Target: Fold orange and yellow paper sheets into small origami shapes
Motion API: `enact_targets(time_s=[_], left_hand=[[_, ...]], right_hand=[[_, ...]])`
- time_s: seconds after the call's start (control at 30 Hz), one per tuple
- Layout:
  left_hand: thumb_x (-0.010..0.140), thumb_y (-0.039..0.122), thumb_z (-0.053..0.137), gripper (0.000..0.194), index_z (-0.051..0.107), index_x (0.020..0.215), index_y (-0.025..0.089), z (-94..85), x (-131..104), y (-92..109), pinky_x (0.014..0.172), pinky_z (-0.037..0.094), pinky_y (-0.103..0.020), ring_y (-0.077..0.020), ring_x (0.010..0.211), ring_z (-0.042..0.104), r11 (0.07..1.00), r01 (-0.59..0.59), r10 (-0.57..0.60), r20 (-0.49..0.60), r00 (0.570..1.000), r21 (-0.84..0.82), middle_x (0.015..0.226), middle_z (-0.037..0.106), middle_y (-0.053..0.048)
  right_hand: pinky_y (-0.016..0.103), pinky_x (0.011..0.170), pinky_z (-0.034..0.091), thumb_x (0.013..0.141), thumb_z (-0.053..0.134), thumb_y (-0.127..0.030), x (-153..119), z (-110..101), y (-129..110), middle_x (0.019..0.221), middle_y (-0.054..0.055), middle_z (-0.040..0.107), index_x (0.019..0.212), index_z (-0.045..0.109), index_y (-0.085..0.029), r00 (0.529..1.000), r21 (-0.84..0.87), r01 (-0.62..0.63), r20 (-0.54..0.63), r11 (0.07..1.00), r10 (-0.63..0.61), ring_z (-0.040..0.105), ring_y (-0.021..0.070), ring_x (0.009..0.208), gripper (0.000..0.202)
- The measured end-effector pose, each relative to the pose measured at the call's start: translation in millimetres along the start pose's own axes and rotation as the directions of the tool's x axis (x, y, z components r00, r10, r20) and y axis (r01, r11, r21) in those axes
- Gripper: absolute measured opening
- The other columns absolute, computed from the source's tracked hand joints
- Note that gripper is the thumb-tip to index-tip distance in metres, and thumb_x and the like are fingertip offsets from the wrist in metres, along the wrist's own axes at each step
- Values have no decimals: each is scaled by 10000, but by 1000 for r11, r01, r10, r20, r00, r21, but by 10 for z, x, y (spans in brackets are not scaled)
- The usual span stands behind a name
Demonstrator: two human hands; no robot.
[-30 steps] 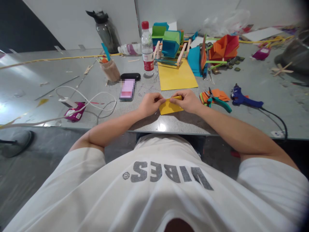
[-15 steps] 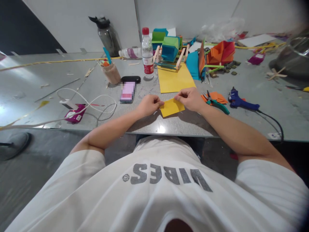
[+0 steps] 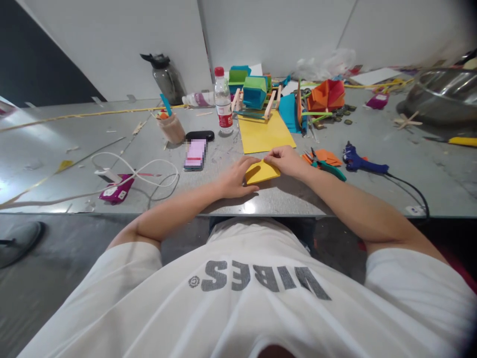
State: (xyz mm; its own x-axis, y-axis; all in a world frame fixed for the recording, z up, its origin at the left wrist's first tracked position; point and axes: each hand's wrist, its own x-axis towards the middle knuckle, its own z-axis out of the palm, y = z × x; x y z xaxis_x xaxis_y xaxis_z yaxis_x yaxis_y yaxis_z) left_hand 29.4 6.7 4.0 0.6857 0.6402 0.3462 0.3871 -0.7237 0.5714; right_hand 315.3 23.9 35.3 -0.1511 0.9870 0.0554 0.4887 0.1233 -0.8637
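A small piece of yellow paper point(image 3: 262, 172) bulges upward just above the table, near its front edge. My right hand point(image 3: 286, 160) pinches its far edge between thumb and fingertips. At the paper's left end is my left hand point(image 3: 238, 178), its fingers reaching along the far edge and its thumb stretched apart on the near side. A larger yellow sheet point(image 3: 265, 134) lies flat just beyond both hands. Right of my right hand are green-handled pliers point(image 3: 328, 168) and orange paper pieces point(image 3: 328, 157).
A blue glue gun point(image 3: 365, 161) with a black cord lies at right. Beyond the yellow sheet stand a red-capped bottle point(image 3: 224, 107) and a blue-green paper model point(image 3: 255, 92). To the left are a phone point(image 3: 195, 153), a stick holder point(image 3: 173, 129) and a purple adapter point(image 3: 118, 190) with white cable.
My left hand has let go of its pinch and spread, thumb dropping toward me. The paper has gone from nearly flat to curved. My view has tilted up slightly.
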Motion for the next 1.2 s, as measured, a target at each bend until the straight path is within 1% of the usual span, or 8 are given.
enact_targets(time_s=[0.23, 0.37, 0.47, 0.53, 0.67, 0.83, 1.03, 1.2], left_hand=[[986, 399, 966, 788, 661, 1693, 233, -10, 35, -47, 1419, 622, -678, -433, 1626, 741, 991, 125, -129, -88, 988, -45, 1725, 747, -206], [1026, 346, 932, 644, 702, 1618, 238, -53, 68, -37, 1326, 677, -614, -359, 1446, 831, 944, 285, -306, -121, 944, -167, 1625, 819, -182], [1107, 262, 784, 416, 748, 1521, 245, -85, 85, -25, 1221, 713, -551, -309, 1271, 872, 915, 354, -384, -152, 910, -194, 1441, 887, -141], [1132, 249, 729, 262, 788, 1386, 242, -106, 96, -37, 1202, 706, -556, -324, 1220, 869, 908, 385, -413, -204, 887, -163, 1308, 901, -122], [1127, 261, 729, 155, 783, 1270, 236, -134, 121, -131, 1170, 701, -572, -354, 1185, 855, 898, 395, -435, -270, 859, -192, 1248, 900, -128], [1070, 259, 771, 350, 747, 1419, 239, -140, 134, -274, 1200, 700, -541, -321, 1254, 843, 895, 331, -420, -314, 851, -299, 1389, 891, -127], [982, 209, 773, 686, 632, 1652, 252, -127, 126, -317, 1093, 744, -506, -299, 1204, 855, 872, 319, -438, -300, 848, -371, 1452, 851, -134], [948, 182, 780, 950, 484, 1844, 293, -153, 107, -283, 1165, 748, -563, -331, 1302, 850, 905, 359, -410, -241, 880, -229, 1509, 827, -148]], right_hand=[[366, 493, 433, 849, 779, -1199, -77, 111, 15, 701, -13, 656, 996, 705, -295, 996, 177, 23, 83, 984, -38, 550, 192, 536, 919], [348, 519, 468, 856, 624, -1282, -113, 121, -6, 672, -48, 631, 1313, 682, -296, 980, 348, 9, 184, 937, -78, 596, 205, 532, 1088], [365, 610, 604, 778, 920, -1153, -138, 156, -24, 846, -44, 740, 1519, 565, -315, 971, 428, -30, 228, 903, -75, 714, 224, 647, 1173], [372, 679, 667, 681, 1182, -844, -145, 187, -18, 972, -46, 780, 1570, 498, -354, 969, 431, -38, 238, 901, -73, 788, 246, 772, 1224], [376, 791, 708, 635, 1158, -357, -100, 213, 62, 1087, -42, 793, 1459, 538, -382, 971, 419, -20, 224, 908, -82, 848, 279, 984, 1031], [412, 972, 731, 600, 1062, -258, -6, 138, 158, 1316, 35, 826, 1288, 683, -328, 938, 407, 42, 299, 912, -176, 841, 307, 1223, 788], [435, 904, 733, 653, 1020, -247, 24, -1, 125, 1133, 16, 865, 1428, 749, -341, 934, 304, 82, 309, 949, -180, 841, 313, 1054, 826], [454, 973, 699, 686, 931, -302, 65, -51, 116, 1040, 53, 867, 898, 818, -268, 945, 126, 222, 217, 967, -245, 789, 311, 1033, 243]])
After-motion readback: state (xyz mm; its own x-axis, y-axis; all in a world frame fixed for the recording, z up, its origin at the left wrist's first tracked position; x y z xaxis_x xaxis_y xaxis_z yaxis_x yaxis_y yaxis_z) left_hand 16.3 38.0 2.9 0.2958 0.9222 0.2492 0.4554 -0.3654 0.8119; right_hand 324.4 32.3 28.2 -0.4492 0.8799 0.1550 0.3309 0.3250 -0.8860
